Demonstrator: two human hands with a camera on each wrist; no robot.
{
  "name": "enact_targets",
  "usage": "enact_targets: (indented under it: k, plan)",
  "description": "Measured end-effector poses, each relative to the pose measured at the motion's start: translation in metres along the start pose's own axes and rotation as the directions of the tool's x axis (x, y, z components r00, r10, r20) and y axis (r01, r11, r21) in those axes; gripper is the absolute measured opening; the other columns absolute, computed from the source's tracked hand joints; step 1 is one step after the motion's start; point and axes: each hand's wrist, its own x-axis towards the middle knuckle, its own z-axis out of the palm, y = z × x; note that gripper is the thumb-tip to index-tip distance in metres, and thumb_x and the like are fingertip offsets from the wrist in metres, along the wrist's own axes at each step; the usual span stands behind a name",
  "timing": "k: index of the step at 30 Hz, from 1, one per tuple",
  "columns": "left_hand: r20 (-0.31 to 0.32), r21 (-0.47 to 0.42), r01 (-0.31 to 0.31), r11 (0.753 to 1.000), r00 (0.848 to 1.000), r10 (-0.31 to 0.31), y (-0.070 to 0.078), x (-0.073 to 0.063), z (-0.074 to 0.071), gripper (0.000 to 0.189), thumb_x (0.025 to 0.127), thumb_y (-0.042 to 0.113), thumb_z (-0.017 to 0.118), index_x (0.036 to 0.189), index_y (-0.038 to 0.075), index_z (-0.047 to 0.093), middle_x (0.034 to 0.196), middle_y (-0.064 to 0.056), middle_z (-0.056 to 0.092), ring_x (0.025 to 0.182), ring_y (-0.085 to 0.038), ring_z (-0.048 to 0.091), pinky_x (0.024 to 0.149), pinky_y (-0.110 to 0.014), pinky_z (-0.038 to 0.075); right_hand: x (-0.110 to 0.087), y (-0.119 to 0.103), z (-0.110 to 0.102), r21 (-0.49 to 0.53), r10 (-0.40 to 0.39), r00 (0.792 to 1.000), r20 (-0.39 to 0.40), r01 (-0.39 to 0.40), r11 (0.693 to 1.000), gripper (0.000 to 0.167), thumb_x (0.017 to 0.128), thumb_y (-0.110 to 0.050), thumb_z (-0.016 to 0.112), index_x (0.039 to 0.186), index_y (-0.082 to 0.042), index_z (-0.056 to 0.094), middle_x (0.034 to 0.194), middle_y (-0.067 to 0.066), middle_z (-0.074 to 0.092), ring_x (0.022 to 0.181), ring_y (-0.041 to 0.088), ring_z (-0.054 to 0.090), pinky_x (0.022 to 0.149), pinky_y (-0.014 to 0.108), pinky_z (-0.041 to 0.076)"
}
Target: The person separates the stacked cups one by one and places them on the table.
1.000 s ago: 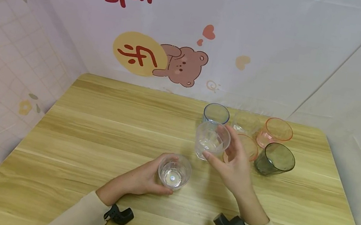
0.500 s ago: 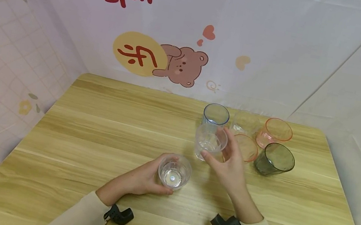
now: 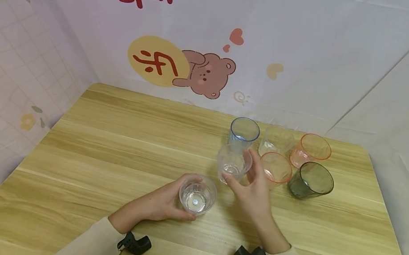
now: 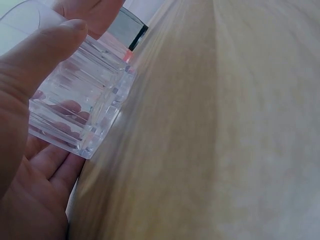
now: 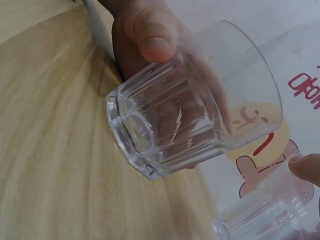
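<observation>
Near the table's middle my left hand (image 3: pixel 165 202) grips a clear ribbed cup (image 3: pixel 197 195), thumb on the near side and fingers round the far side. That cup's thick faceted base (image 4: pixel 105 112) lies close to the wood in the left wrist view. Up and to the right, my right hand (image 3: pixel 252 194) holds a second clear cup (image 3: pixel 234 162) between thumb and fingers. This second cup (image 5: pixel 267 210) shows partly at the lower right of the right wrist view; whether it touches the table I cannot tell. The two held cups stand apart.
Behind and right of my right hand stand a blue-rimmed cup (image 3: pixel 244 130), a clear cup (image 3: pixel 277 140), a pink-orange cup (image 3: pixel 311 151), an orange-rimmed cup (image 3: pixel 275 168) and a dark grey cup (image 3: pixel 311 180). A white printed cloth (image 3: pixel 314 51) borders the wooden table (image 3: pixel 105 138).
My right hand has moved left and slightly nearer with its clear cup, uncovering more of the orange-rimmed cup. My left hand and its cup have stayed put.
</observation>
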Motion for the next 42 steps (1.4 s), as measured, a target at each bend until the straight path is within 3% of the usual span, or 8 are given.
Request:
enact_targets:
  k: [10,18,25,34,42]
  plan:
    - [0.002,-0.001,-0.002,1.000,1.000,0.002,-0.001,0.000,0.000,0.094,0.085,0.027,0.094,0.160,0.018,0.038,0.162,-0.006,0.051,0.151,-0.028,0.049,0.128,-0.059,0.037,0.001,0.008,0.005,-0.035,-0.012,1.000,-0.016,0.012,0.999,0.095,0.088,0.006,0.085,0.163,0.010,0.028,0.167,0.033,0.039,0.157,0.045,0.040,0.128,0.059,0.036]
    - [-0.002,0.008,-0.003,1.000,1.000,0.003,-0.001,0.000,0.000,0.094,0.085,0.028,0.094,0.160,0.018,0.038,0.161,-0.006,0.052,0.150,-0.028,0.050,0.127,-0.059,0.037,-0.001,0.012,0.005,-0.073,0.043,0.999,-0.021,-0.045,0.996,0.097,0.090,-0.001,0.086,0.165,0.009,0.025,0.173,0.029,0.031,0.160,0.045,0.034,0.130,0.054,0.033]
    - [-0.003,0.004,-0.008,1.000,1.000,0.008,0.001,0.001,0.000,0.093,0.085,0.027,0.094,0.159,0.017,0.039,0.160,-0.007,0.052,0.150,-0.027,0.050,0.128,-0.058,0.037,-0.003,0.015,0.007,-0.023,0.028,0.999,-0.028,-0.029,0.999,0.092,0.091,0.002,0.084,0.165,0.001,0.029,0.171,0.029,0.032,0.162,0.041,0.032,0.133,0.052,0.029]
    - [0.002,0.002,-0.013,1.000,1.000,0.013,0.000,0.001,-0.001,0.094,0.085,0.028,0.094,0.160,0.019,0.038,0.161,-0.006,0.052,0.150,-0.028,0.050,0.127,-0.060,0.037,-0.005,0.015,0.007,-0.058,0.078,0.996,-0.044,-0.080,0.995,0.097,0.093,-0.002,0.084,0.167,0.006,0.021,0.173,0.028,0.030,0.162,0.042,0.032,0.132,0.048,0.030]
    - [-0.006,0.002,-0.001,1.000,1.000,0.001,0.001,0.001,0.000,0.094,0.084,0.028,0.094,0.159,0.019,0.039,0.160,-0.007,0.052,0.150,-0.029,0.050,0.126,-0.061,0.037,-0.005,0.015,0.007,-0.029,0.085,0.996,-0.020,-0.086,0.996,0.099,0.094,0.000,0.082,0.167,0.007,0.016,0.174,0.030,0.028,0.163,0.042,0.029,0.133,0.050,0.028]
